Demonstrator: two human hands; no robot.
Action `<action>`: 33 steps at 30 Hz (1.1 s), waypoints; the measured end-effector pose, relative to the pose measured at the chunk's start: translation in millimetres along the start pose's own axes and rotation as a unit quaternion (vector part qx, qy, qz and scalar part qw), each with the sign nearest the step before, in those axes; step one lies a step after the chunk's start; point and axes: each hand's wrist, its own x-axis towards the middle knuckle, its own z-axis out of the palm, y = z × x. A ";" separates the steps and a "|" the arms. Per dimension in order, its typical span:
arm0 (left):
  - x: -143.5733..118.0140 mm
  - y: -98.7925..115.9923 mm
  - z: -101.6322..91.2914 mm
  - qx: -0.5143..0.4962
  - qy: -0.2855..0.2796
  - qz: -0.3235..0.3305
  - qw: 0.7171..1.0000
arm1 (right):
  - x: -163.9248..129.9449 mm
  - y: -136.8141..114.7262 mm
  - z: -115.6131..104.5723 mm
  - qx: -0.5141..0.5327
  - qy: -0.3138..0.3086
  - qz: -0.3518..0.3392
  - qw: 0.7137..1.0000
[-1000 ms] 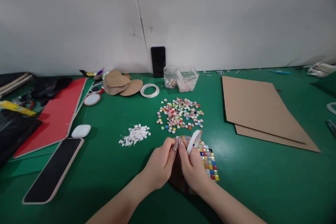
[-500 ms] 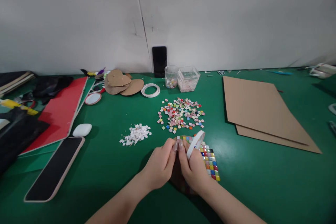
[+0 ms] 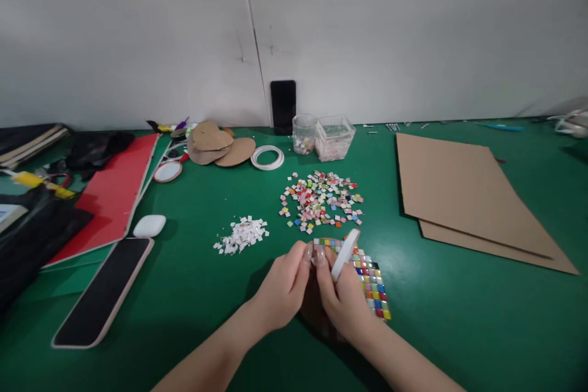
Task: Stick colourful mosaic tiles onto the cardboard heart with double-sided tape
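Note:
My left hand [image 3: 285, 285] is closed, thumb and forefinger pinched together against the fingertips of my right hand [image 3: 342, 294]. Whatever lies between the tips is too small to make out. A narrow white tape roll [image 3: 345, 253] is tucked in the fingers of my right hand and stands up from it. Beneath both hands is a round board [image 3: 316, 312], partly covered by rows of shiny coloured mosaic tiles [image 3: 376, 294]; my hands hide its middle. Just beyond are loose coloured tiles [image 3: 321, 199]. To the left lies a small heap of white paper squares [image 3: 243, 234].
A phone [image 3: 103, 294], a white case [image 3: 149, 226] and a red board [image 3: 114, 190] lie left. Cardboard discs [image 3: 236, 152], white rings [image 3: 267, 158], a clear cup [image 3: 304, 135] and a clear box [image 3: 334, 139] stand farther back. Cardboard sheets [image 3: 459, 190] lie right.
The whole view has shifted slightly, with things appearing a little farther right. The tape roll has turned in my right hand and shows more edge-on. Both hands keep their pinch.

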 end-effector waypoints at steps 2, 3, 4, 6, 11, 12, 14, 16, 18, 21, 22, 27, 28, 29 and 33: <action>0.3 0.6 0.2 -0.026 0.005 -0.016 1.000 | -0.2 -0.1 0.3 0.010 0.006 0.006 1.000; 0.2 1.1 0.1 -0.039 0.007 -0.022 0.999 | -0.3 -0.2 0.2 0.015 0.009 0.010 1.000; 0.0 1.8 -0.1 -0.051 0.008 -0.028 0.998 | -0.4 -0.3 -0.2 0.019 0.011 0.015 1.000; -0.7 3.0 -0.9 -0.062 0.002 -0.037 0.997 | -0.4 -0.1 -1.3 0.022 0.008 0.019 1.000; -2.4 4.3 -2.4 -0.036 -0.027 -0.035 0.998 | 0.2 2.2 -3.3 0.011 0.016 0.018 1.000; -2.5 4.2 -2.5 -0.032 -0.030 -0.031 0.999 | 0.4 2.7 -3.3 0.006 0.019 0.016 1.000; -2.5 3.9 -2.5 -0.026 -0.033 -0.025 0.999 | 0.8 3.3 -2.7 -0.006 0.019 0.008 1.000; -2.3 3.5 -2.4 -0.015 -0.033 -0.020 0.999 | 0.9 3.6 -1.9 -0.013 0.016 0.000 1.000; -2.2 3.2 -2.4 -0.004 -0.032 -0.016 0.999 | 0.5 3.8 -1.5 -0.014 0.013 -0.003 1.000; -1.9 3.8 -2.7 0.008 -0.034 -0.012 0.999 | -0.2 4.3 -1.6 -0.019 0.014 -0.010 1.000; -1.9 4.3 -2.8 0.012 -0.034 -0.011 0.999 | -0.4 4.7 -1.8 -0.024 0.013 -0.014 1.000; -1.8 6.1 -3.8 0.030 -0.037 -0.004 0.999 | -1.5 7.1 -2.0 -0.058 0.015 -0.027 0.998; -1.8 5.9 -3.9 0.031 -0.036 -0.003 0.999 | -1.7 7.2 -2.0 -0.062 0.015 -0.028 0.998; -1.8 5.5 -3.9 0.030 -0.034 -0.002 0.999 | -1.8 7.2 -2.0 -0.064 0.014 -0.030 0.997; -1.6 3.5 -3.1 0.013 -0.025 -0.003 1.000 | -1.3 5.9 -2.4 -0.066 0.013 -0.035 0.997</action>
